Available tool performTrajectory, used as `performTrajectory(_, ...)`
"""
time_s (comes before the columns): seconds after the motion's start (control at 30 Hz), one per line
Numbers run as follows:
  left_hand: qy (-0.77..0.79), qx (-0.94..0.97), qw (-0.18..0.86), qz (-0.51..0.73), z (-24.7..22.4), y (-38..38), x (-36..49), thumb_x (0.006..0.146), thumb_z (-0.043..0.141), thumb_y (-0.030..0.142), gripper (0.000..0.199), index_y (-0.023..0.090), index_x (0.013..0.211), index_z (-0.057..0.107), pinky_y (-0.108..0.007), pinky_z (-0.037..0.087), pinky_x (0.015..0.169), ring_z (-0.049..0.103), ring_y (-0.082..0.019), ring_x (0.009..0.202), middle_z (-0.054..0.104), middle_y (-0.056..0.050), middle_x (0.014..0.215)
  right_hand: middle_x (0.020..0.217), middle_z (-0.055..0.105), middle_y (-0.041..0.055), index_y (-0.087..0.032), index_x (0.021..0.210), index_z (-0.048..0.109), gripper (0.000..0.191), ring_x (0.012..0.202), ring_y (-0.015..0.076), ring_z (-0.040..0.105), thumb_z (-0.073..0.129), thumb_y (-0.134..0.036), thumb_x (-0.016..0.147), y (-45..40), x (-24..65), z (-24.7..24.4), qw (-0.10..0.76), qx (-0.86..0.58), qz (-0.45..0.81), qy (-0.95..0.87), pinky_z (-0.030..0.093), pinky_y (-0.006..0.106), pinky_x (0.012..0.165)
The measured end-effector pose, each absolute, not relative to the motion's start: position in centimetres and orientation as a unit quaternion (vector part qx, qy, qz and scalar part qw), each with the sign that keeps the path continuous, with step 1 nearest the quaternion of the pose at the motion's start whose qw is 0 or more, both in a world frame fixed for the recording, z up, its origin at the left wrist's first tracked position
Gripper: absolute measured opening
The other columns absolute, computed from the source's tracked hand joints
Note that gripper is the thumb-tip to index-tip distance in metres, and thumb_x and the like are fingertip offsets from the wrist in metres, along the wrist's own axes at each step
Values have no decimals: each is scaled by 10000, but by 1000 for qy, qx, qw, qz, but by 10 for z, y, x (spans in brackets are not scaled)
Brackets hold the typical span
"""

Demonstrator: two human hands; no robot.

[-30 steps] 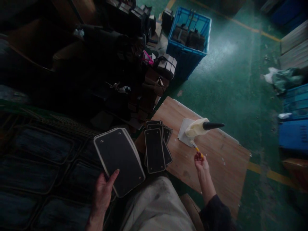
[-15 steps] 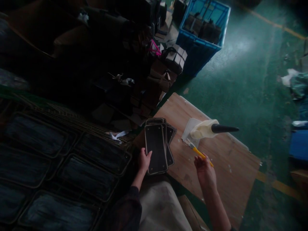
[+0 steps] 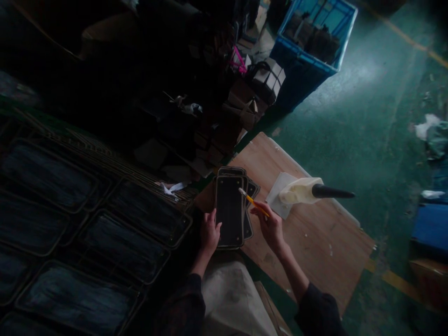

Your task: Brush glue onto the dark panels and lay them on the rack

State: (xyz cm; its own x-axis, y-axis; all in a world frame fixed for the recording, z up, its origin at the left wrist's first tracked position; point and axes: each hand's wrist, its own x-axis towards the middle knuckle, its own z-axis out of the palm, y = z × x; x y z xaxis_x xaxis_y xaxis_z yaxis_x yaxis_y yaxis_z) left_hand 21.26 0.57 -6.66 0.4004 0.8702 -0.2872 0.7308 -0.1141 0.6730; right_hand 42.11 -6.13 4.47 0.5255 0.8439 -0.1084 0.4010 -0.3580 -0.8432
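My right hand (image 3: 271,226) is closed around the yellow handle of a small brush (image 3: 249,199). The brush's pale tip is over the upper right edge of a black rectangular panel (image 3: 229,212); whether it touches cannot be made out. This panel has a light rim and small dots at its corners. It tops an uneven stack of similar panels. My left hand (image 3: 210,233) grips its left edge, thumb on top. To the right, a cream squeeze bottle (image 3: 303,189) with a black pointed nozzle is on a pale sheet (image 3: 276,192) on the wooden board (image 3: 308,242).
Several dark panels with streaky whitish surfaces (image 3: 79,296) lie in rows at left. Beyond the board stand a blue crate (image 3: 310,65) with dark bundles and a strapped pale bundle (image 3: 268,77). A blue container (image 3: 432,228) is at far right on the green floor (image 3: 336,130).
My right hand has moved left with the brush, bringing its tip from beside the pale sheet to over the top panel. The left hand remains at the panel's edge. The view has shifted slightly.
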Motion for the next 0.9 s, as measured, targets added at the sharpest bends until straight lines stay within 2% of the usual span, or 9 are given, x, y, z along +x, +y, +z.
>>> performTrajectory(0.1, 534, 739, 395, 115, -61, 7, 205, 793, 664, 165, 539, 229, 1305, 508, -406, 508, 912, 590, -257, 1070, 550, -91, 1134, 973, 702, 65, -215, 1193, 593, 255, 852, 183, 683, 473, -322, 995, -54, 428, 39, 341, -772, 238, -480, 524, 285, 756)
performTrajectory(0.2, 554, 725, 391, 117, -53, -5, 189, 814, 651, 231, 417, 218, 1217, 547, -405, 506, 899, 589, -254, 1057, 559, -96, 1118, 1019, 693, 82, -207, 1200, 591, 262, 866, 192, 675, 440, -295, 1006, -41, 433, 35, 291, -759, 210, -544, 514, 280, 737)
performTrajectory(0.3, 589, 697, 401, 79, -48, -28, 171, 825, 628, 267, 243, 212, 1055, 573, -363, 520, 811, 624, -222, 925, 582, -71, 1016, 982, 689, 83, -202, 1204, 593, 270, 813, 192, 660, 432, -299, 1010, -25, 437, 33, 241, -747, 191, -590, 498, 273, 695)
performTrajectory(0.37, 613, 665, 425, 44, -48, -43, 163, 808, 642, 300, 212, 213, 980, 555, -317, 519, 730, 638, -195, 824, 596, -48, 946, 950, 685, 87, -190, 1205, 591, 282, 791, 195, 648, 420, -306, 1014, -14, 439, 32, 214, -739, 187, -611, 483, 272, 672)
performTrajectory(0.5, 649, 553, 522, -28, -55, -58, 161, 789, 646, 325, 202, 217, 879, 502, -241, 487, 581, 647, -155, 642, 603, 16, 722, 910, 679, 90, -173, 1207, 585, 297, 741, 192, 623, 396, -307, 1020, -6, 442, 25, 164, -737, 188, -628, 452, 269, 631)
performTrajectory(0.6, 671, 431, 602, -36, -60, -59, 167, 803, 613, 318, 183, 216, 831, 463, -205, 451, 460, 633, -141, 512, 565, 53, 586, 899, 680, 84, -185, 1198, 584, 284, 735, 190, 623, 393, -299, 1020, -19, 437, 19, 144, -740, 206, -624, 443, 265, 625)
performTrajectory(0.73, 681, 336, 649, 31, -62, -58, 172, 726, 692, 354, 288, 209, 746, 444, -190, 450, 413, 638, -143, 473, 564, 56, 531, 953, 683, 88, -194, 1203, 570, 275, 774, 195, 633, 386, -283, 1018, -60, 417, 25, 131, -726, 275, -616, 461, 275, 660)
performTrajectory(0.9, 689, 268, 668, 78, -59, -61, 174, 633, 757, 449, 403, 196, 714, 455, -207, 464, 391, 638, -159, 451, 603, 23, 534, 863, 682, 72, -199, 1151, 596, 254, 720, 177, 632, 396, -271, 1012, -115, 378, 49, 103, -691, 383, -605, 466, 258, 647)
